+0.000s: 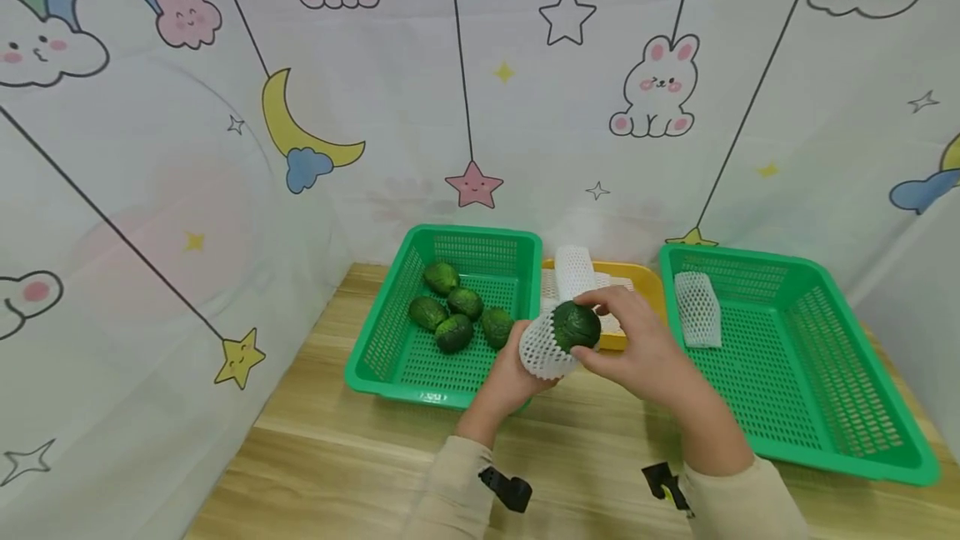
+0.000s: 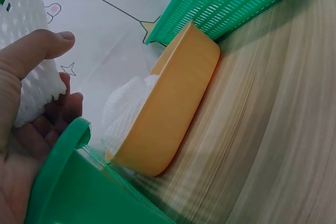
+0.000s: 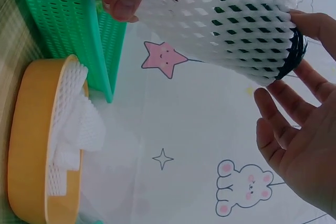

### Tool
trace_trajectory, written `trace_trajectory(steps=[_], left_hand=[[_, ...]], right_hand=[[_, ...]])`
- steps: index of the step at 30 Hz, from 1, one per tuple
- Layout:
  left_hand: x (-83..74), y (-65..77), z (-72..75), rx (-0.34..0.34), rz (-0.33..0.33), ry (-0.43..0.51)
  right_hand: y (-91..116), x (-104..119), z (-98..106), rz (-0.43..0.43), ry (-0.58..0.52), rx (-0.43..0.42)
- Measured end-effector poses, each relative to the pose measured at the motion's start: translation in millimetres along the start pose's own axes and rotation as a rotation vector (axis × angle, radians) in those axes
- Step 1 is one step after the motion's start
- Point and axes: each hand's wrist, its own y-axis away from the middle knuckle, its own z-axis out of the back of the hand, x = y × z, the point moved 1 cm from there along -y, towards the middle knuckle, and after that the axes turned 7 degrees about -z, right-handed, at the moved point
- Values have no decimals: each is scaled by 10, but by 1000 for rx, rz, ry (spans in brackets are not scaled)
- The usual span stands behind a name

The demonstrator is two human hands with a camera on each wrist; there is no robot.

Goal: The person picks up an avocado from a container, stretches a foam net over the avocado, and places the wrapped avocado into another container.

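Observation:
A dark green avocado point(image 1: 579, 326) sits partly inside a white foam net sleeve point(image 1: 543, 350), its bare end sticking out toward the right. My left hand point(image 1: 512, 377) holds the sleeve from the left, with the thumb along its side in the left wrist view. From the other side, my right hand point(image 1: 648, 352) pinches the avocado's exposed end between thumb and fingers. The right wrist view shows dark green through the holes of the stretched net point(image 3: 236, 30). Both hands are raised above the table, in front of a yellow bin point(image 1: 647, 290).
Several avocados point(image 1: 454, 333) lie in the left green basket point(image 1: 375, 386). White foam nets point(image 1: 574, 272) are piled in the yellow bin. The right green basket point(image 1: 825, 461) contains a white netted item point(image 1: 698, 311). Behind the wooden table point(image 1: 315, 457) hangs a printed cloth point(image 1: 405, 98).

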Motion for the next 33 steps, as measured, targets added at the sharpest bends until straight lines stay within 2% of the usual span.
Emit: trace_trajectory(steps=[6,12,15,18,24,28,31,33], left_hand=[[-37,-46,17,30,-52,-44],[-322,-64,65,50,-77,-82],[-385,-79,78,53,-83,-91],[-400,-100,83,55,-72,-84],[-333,-153,75,62,-75,-44],[-176,-193,35,33,-80,3],[-51,-223,-14,8,-43,41],[-6,-235,-38,-10,-24,55]], right_hand=[[-39,-90,-93,-28,40,11],[-47,-145,-209,-36,55,-3],[-49,-177,-292,-21,57,-33],[-70,-218,-380,13,39,-102],[-81,-299,-545,0,-78,-250],[-53,-356,-630,6,-160,-329],[-37,-415,-635,38,-304,-384],[-32,-454,-608,48,-438,-388]])
